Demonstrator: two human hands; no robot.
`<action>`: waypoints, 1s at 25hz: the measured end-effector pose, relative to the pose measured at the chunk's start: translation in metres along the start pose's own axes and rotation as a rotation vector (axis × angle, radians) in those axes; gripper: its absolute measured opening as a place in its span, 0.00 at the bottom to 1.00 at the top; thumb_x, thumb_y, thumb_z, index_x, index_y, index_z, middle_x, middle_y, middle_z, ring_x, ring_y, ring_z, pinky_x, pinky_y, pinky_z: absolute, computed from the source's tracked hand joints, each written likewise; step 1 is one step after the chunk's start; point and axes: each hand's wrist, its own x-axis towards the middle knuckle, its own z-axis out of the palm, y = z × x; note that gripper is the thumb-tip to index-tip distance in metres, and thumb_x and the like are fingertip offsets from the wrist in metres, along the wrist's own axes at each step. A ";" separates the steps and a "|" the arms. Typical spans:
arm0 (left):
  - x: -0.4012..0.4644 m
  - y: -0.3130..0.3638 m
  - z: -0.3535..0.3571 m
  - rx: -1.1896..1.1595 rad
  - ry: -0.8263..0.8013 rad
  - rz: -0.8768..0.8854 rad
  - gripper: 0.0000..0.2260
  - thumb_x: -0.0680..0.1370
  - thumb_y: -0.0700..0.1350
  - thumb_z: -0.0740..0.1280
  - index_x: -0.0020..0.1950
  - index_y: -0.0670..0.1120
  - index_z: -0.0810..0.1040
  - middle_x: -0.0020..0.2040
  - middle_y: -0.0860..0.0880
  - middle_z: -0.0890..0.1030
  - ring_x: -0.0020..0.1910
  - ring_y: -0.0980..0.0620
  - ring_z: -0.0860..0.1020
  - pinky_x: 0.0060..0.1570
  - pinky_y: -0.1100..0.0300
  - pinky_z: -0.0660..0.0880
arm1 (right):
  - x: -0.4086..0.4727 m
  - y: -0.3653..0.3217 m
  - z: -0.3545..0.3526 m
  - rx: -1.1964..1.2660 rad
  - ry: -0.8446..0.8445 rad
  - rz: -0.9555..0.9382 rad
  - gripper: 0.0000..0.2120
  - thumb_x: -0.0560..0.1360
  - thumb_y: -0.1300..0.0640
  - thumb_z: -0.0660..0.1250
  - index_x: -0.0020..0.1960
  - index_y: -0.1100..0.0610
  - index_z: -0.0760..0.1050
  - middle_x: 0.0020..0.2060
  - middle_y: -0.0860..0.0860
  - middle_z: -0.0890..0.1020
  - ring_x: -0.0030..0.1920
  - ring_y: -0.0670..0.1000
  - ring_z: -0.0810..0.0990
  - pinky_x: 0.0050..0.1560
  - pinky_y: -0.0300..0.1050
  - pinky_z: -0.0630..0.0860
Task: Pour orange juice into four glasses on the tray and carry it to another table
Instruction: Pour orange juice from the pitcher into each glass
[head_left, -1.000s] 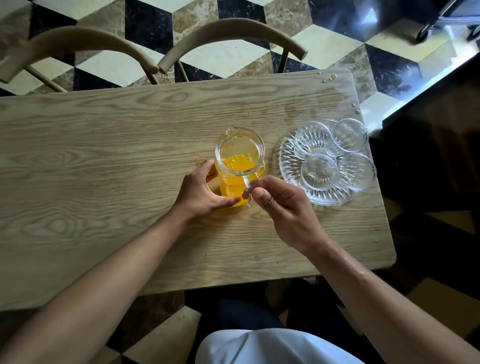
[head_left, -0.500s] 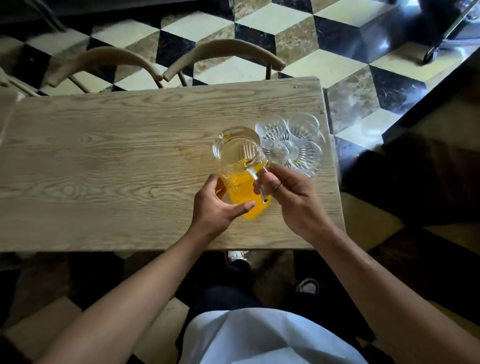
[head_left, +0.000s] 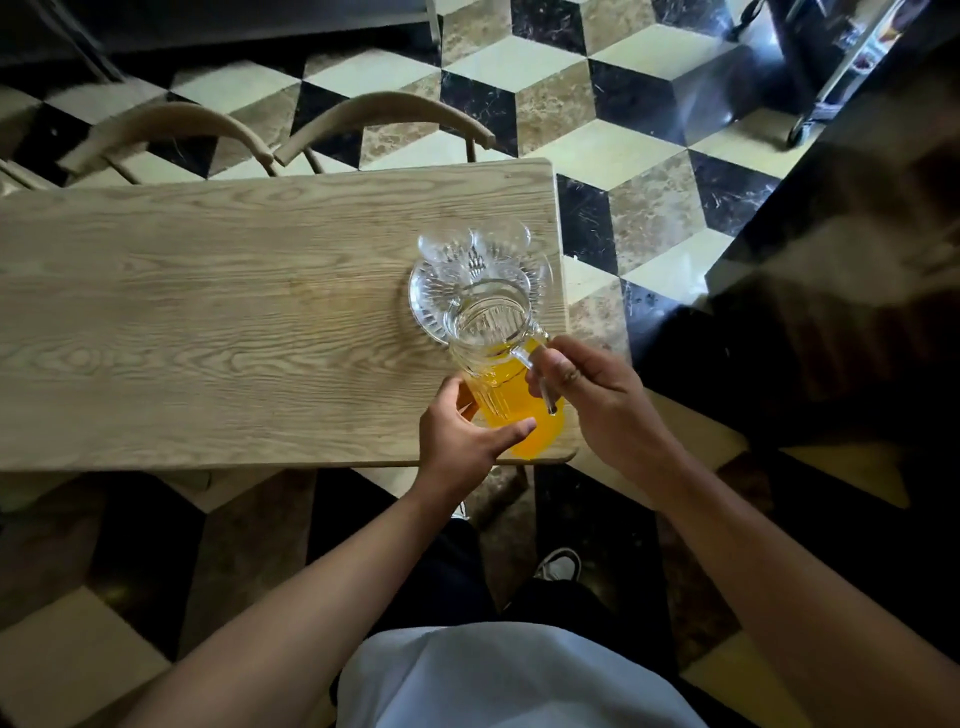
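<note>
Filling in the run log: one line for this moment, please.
phase: pre-pour | right hand: pitcher handle | left hand: supports base | glasses: empty on tray

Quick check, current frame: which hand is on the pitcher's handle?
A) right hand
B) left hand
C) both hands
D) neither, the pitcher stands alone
A: the right hand wraps the clear handle of the pitcher, while the left hand steadies the lower body of the pitcher from the other side.
</note>
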 end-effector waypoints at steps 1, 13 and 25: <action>0.001 0.001 0.009 0.005 -0.003 -0.005 0.29 0.64 0.48 0.88 0.61 0.49 0.81 0.54 0.53 0.88 0.53 0.61 0.85 0.52 0.73 0.77 | -0.002 0.000 -0.009 -0.015 0.020 0.006 0.12 0.81 0.52 0.62 0.41 0.56 0.77 0.35 0.47 0.81 0.39 0.49 0.79 0.41 0.44 0.72; 0.060 0.002 0.102 -0.072 -0.088 -0.105 0.30 0.64 0.47 0.88 0.61 0.46 0.79 0.54 0.51 0.88 0.50 0.58 0.86 0.48 0.71 0.78 | 0.036 0.010 -0.075 -0.097 0.212 0.109 0.14 0.79 0.51 0.63 0.36 0.48 0.79 0.33 0.47 0.79 0.37 0.54 0.73 0.38 0.47 0.68; 0.080 0.010 0.129 -0.181 -0.132 -0.293 0.30 0.65 0.47 0.87 0.62 0.51 0.79 0.54 0.52 0.88 0.51 0.58 0.87 0.54 0.58 0.84 | 0.088 0.014 -0.103 -0.105 0.131 0.249 0.17 0.79 0.53 0.65 0.31 0.47 0.78 0.30 0.48 0.78 0.34 0.50 0.74 0.35 0.41 0.69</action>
